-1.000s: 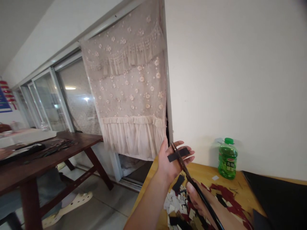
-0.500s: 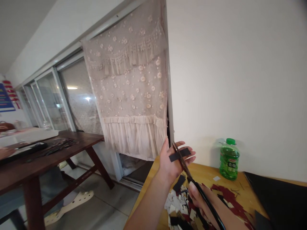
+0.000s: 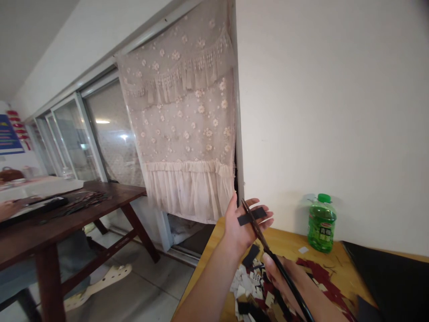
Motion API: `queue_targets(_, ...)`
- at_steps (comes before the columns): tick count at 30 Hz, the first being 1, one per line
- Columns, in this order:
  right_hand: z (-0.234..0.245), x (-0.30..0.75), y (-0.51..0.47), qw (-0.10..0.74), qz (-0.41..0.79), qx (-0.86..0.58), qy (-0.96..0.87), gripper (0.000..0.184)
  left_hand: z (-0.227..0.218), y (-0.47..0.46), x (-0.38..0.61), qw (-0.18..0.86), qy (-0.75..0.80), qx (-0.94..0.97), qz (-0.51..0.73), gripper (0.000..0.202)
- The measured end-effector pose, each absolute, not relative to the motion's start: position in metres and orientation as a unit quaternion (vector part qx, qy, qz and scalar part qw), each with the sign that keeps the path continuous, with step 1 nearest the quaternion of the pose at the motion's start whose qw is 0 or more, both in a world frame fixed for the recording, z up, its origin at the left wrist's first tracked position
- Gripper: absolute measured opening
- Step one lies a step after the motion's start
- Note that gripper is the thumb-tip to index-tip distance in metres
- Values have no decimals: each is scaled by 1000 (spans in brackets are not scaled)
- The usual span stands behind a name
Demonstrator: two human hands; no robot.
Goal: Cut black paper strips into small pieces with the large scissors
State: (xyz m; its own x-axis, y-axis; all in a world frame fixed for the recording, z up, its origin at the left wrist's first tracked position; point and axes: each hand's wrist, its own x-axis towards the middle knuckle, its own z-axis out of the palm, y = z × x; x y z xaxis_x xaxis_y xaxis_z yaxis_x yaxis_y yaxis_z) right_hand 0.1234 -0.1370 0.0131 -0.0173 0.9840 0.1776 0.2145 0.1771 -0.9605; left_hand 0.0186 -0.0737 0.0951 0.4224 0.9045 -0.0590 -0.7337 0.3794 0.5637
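Observation:
My left hand (image 3: 237,226) is held palm up above the wooden table, fingers spread. A short black strip (image 3: 247,218) rests across its palm and fingers; whether the fingers pinch it is hard to see. Dark-bladed scissors (image 3: 263,239) with black handles lie crosswise over the strip, their blades looking nearly closed together. My right hand (image 3: 296,275) is wrapped round the handles, at the lower right. Below both hands, a heap of small white scraps (image 3: 244,281) mixes with black, brown and red pieces.
On the wooden table (image 3: 214,241) stand a green bottle (image 3: 321,226) by the wall and a large black sheet (image 3: 385,277) at right. Red scraps (image 3: 318,275) lie behind my right hand. Leftward, another person's hand (image 3: 8,209) rests at a dark table (image 3: 110,205) holding dark strips.
The view has shifted very slightly. Both hands, the strip and the scissors keep almost the same places; the other person's hand at left moves a little.

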Motion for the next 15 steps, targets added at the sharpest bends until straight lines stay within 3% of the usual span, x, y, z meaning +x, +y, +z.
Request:
queue_targets(9, 14, 126, -134, 423, 376, -532, -630, 48, 91, -71, 21, 807, 191, 220, 514, 52)
queue_targets(15, 8, 127, -133, 471, 382, -526, -596, 49, 87, -69, 26, 792, 203, 201, 540, 47)
